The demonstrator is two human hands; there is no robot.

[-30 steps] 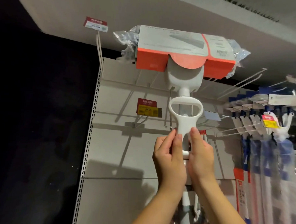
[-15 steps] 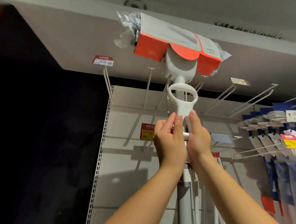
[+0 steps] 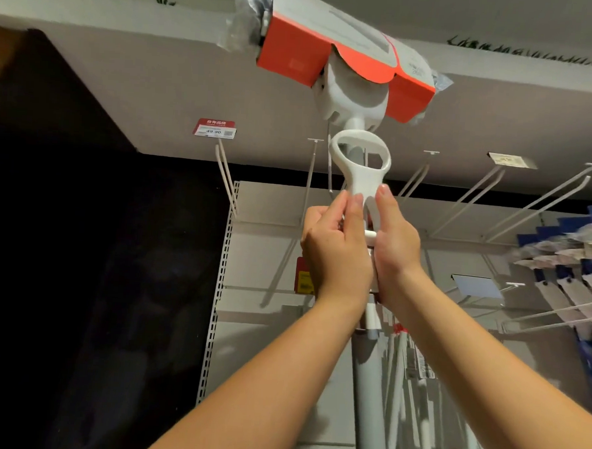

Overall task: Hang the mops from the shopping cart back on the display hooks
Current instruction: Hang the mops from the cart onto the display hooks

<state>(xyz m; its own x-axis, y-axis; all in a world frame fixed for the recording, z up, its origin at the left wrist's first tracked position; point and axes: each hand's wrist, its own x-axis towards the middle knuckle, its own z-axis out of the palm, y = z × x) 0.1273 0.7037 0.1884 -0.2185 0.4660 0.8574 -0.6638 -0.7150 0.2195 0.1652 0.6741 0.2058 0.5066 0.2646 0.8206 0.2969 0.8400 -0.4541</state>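
Note:
I hold a white mop (image 3: 354,100) upright, head up, its pole running down between my arms. The head wears an orange and grey cardboard sleeve (image 3: 334,51) with clear plastic at both ends. Below the head is a white oval loop lever (image 3: 359,159). My left hand (image 3: 334,250) and my right hand (image 3: 394,246) grip the mop just under that loop, one on each side. White wire display hooks (image 3: 312,177) jut from the top of the shelf panel right behind the loop.
More empty wire hooks (image 3: 529,202) stick out to the right. Blue-packaged goods (image 3: 580,266) hang at the far right. A red price tag (image 3: 215,128) sits on a hook at upper left. Other poles (image 3: 415,402) hang below. Left of the panel is dark.
Both hands have lifted the mop higher; its head now reaches the top of the view, tilted, and the loop has come level with the top row of hooks.

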